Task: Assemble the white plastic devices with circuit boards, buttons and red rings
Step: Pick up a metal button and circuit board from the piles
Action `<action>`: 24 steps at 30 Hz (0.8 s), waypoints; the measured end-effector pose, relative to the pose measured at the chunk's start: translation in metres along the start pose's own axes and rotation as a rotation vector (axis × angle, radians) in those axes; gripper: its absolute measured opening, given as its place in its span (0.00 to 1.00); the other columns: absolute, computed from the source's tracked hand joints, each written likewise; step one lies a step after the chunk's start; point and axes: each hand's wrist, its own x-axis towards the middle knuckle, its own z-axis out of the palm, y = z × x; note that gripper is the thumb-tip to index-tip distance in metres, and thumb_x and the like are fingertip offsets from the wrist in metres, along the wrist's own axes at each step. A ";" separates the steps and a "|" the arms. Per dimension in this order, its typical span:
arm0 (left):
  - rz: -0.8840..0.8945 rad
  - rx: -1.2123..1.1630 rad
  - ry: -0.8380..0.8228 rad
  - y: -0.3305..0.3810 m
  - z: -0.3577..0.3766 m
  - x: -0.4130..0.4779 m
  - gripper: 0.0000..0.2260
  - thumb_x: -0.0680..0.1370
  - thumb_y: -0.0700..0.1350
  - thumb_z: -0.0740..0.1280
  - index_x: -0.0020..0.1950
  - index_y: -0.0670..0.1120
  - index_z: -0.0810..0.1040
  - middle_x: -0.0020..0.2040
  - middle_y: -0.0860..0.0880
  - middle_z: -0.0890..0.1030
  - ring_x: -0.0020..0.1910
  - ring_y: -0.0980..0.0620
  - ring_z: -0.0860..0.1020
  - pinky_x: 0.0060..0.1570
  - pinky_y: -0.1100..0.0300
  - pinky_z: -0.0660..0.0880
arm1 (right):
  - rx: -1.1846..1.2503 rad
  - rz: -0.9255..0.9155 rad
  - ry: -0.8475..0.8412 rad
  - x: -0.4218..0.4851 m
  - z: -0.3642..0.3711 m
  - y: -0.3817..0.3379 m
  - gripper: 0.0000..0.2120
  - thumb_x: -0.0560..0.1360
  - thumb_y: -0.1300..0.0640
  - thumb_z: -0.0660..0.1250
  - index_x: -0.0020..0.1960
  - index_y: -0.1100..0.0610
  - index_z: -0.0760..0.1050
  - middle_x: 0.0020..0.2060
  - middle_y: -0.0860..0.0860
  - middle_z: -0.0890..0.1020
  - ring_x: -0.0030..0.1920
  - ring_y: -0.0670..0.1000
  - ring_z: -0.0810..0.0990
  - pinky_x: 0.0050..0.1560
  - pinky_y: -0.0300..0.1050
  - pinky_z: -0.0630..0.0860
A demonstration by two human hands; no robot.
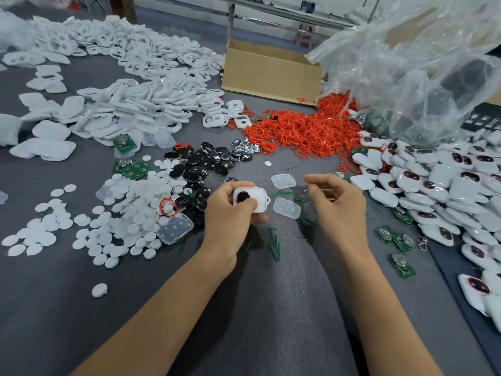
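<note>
My left hand (230,213) grips a white device (257,198), fingers and thumb curled round it, a black button (243,197) showing in its face; it is held over the grey counter (67,294), nearer to me than the heap of red rings (303,131). My right hand (339,204) hovers just beside the device, fingers loosely curled; I cannot tell whether it pinches anything. Loose black buttons (200,164) lie left of the heap, assembled devices (433,185) right of it.

An open brown cardboard box (271,74) stands at the far side of the grey felt table cover (67,308). A big crumpled clear plastic bag (420,63) is heaped against its right end. Behind the box rises a metal post (231,23), and a blurred pink stool (303,36) stands beyond.
</note>
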 end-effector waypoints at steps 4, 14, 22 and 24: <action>-0.011 0.028 0.027 0.001 -0.003 0.000 0.12 0.75 0.29 0.62 0.50 0.45 0.76 0.49 0.46 0.79 0.27 0.52 0.80 0.37 0.56 0.81 | -0.243 -0.009 -0.083 0.000 -0.002 0.006 0.07 0.72 0.61 0.70 0.45 0.50 0.81 0.37 0.42 0.81 0.37 0.38 0.77 0.41 0.35 0.70; -0.054 0.035 -0.036 -0.001 -0.003 0.001 0.14 0.75 0.30 0.66 0.51 0.49 0.72 0.54 0.45 0.77 0.41 0.52 0.84 0.50 0.54 0.80 | -0.541 -0.025 -0.214 -0.004 0.002 0.006 0.04 0.70 0.56 0.72 0.40 0.53 0.77 0.41 0.49 0.79 0.46 0.51 0.77 0.46 0.42 0.69; 0.094 0.271 -0.123 -0.009 0.001 -0.002 0.22 0.72 0.34 0.73 0.58 0.51 0.68 0.54 0.53 0.78 0.47 0.60 0.78 0.47 0.70 0.74 | 0.048 0.049 -0.091 -0.001 0.001 -0.006 0.07 0.75 0.64 0.66 0.41 0.55 0.73 0.35 0.53 0.81 0.37 0.52 0.81 0.42 0.44 0.76; 0.100 0.298 -0.135 -0.010 0.002 -0.001 0.21 0.72 0.34 0.73 0.58 0.50 0.69 0.52 0.55 0.78 0.48 0.61 0.78 0.47 0.71 0.74 | 0.251 0.055 -0.102 -0.002 0.001 -0.012 0.07 0.76 0.68 0.64 0.43 0.57 0.73 0.33 0.54 0.80 0.33 0.49 0.79 0.36 0.38 0.74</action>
